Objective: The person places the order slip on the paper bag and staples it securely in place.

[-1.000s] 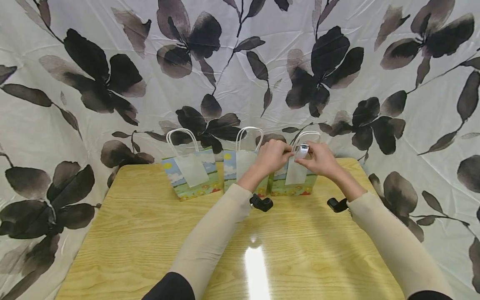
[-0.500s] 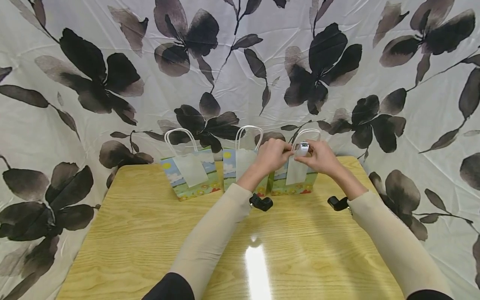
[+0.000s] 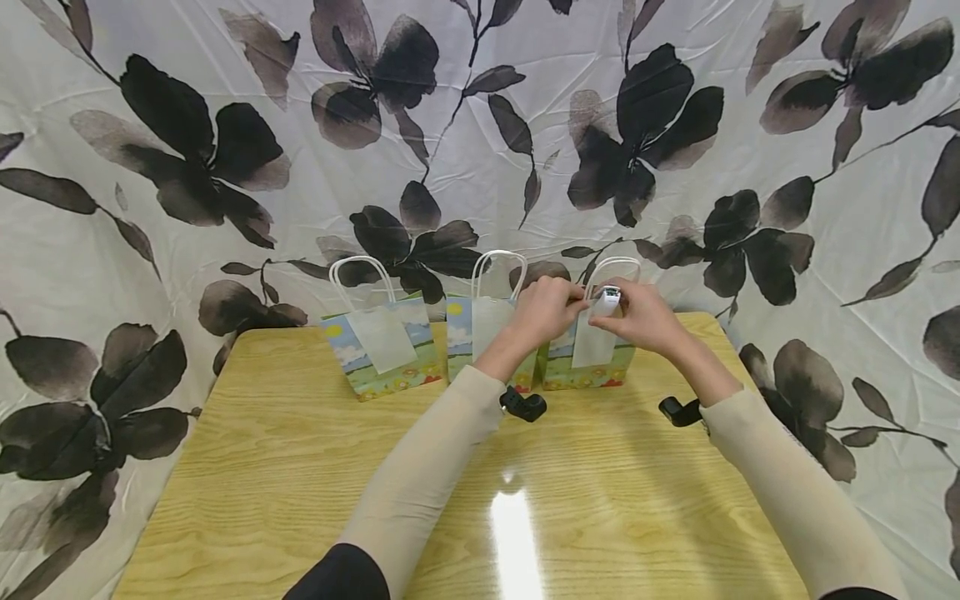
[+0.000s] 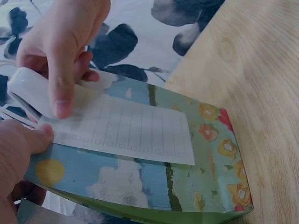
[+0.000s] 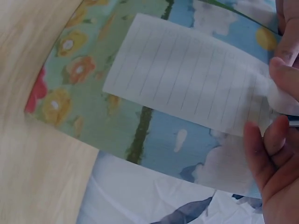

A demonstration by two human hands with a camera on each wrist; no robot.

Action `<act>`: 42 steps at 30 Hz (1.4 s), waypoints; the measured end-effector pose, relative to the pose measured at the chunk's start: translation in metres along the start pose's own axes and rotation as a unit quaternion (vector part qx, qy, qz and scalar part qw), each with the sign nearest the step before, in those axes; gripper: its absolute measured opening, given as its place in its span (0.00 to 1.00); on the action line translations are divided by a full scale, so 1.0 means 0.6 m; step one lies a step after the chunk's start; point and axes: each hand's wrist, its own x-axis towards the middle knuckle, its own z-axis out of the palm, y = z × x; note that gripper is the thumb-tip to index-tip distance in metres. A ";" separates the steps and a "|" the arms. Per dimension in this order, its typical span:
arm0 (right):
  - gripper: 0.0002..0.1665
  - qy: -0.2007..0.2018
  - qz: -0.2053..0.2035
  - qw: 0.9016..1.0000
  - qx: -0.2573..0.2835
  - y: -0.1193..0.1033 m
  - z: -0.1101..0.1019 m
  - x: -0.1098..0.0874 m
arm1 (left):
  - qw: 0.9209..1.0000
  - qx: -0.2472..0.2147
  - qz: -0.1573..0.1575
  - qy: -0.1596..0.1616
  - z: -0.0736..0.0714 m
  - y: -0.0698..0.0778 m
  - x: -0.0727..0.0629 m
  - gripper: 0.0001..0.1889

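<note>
A paper bag [image 3: 558, 375] with a painted meadow pattern stands at the right of the row, a white lined slip [image 4: 126, 126] lying over its front. My left hand [image 3: 551, 310] pinches the bag's top edge and the slip, thumb on the paper in the left wrist view. With my right hand [image 3: 645, 318] I grip a small white stapler [image 4: 30, 88], thumb on its top. Its mouth sits over the top end of the slip and the bag's rim; whether a staple is in cannot be seen.
Two like bags stand to the left: a middle bag [image 3: 457, 342], partly behind my left hand, and a slightly turned left bag [image 3: 352, 362]. Each has a white slip on its front and white handles. Behind the wooden table [image 3: 300, 467] hangs a floral cloth [image 3: 247, 50].
The stapler and right hand have tilted and shifted very slightly to the right. The left hand keeps its place on the bag's edge, and the bags stay put.
</note>
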 end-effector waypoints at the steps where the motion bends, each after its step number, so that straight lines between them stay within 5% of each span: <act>1: 0.23 0.006 -0.002 1.000 0.003 0.000 -0.001 -0.001 | 1.000 -0.001 0.001 -0.001 0.000 0.000 0.000 0.08; 5: 0.32 0.039 -0.008 0.999 0.025 -0.005 -0.006 -0.006 | 1.000 0.001 0.001 -0.004 0.001 0.001 0.000 0.09; 10: 0.31 0.083 -0.011 0.995 0.061 -0.013 -0.013 -0.018 | 1.000 0.008 -0.003 -0.009 0.003 0.001 0.001 0.13; 18: 0.35 0.179 0.011 0.977 0.111 -0.025 -0.014 -0.045 | 1.000 0.013 -0.020 -0.006 0.004 -0.001 0.002 0.08; 22: 0.27 0.189 0.036 0.969 0.153 -0.053 -0.016 -0.068 | 1.000 0.019 -0.022 -0.011 0.004 -0.001 0.002 0.08; 28: 0.13 0.152 0.094 0.944 0.278 -0.049 0.008 -0.096 | 0.998 0.050 -0.012 -0.024 -0.001 -0.002 0.006 0.08; 31: 0.17 0.101 0.137 0.927 0.334 -0.030 0.030 -0.110 | 0.998 0.053 -0.012 -0.025 -0.002 -0.003 0.008 0.08; 35: 0.22 0.033 0.150 0.917 0.368 -0.017 0.056 -0.131 | 0.999 0.046 -0.011 -0.024 -0.002 -0.004 0.008 0.06; 42: 0.16 0.002 0.161 0.939 0.302 -0.021 0.092 -0.159 | 0.998 0.043 -0.024 -0.027 -0.006 -0.001 0.009 0.10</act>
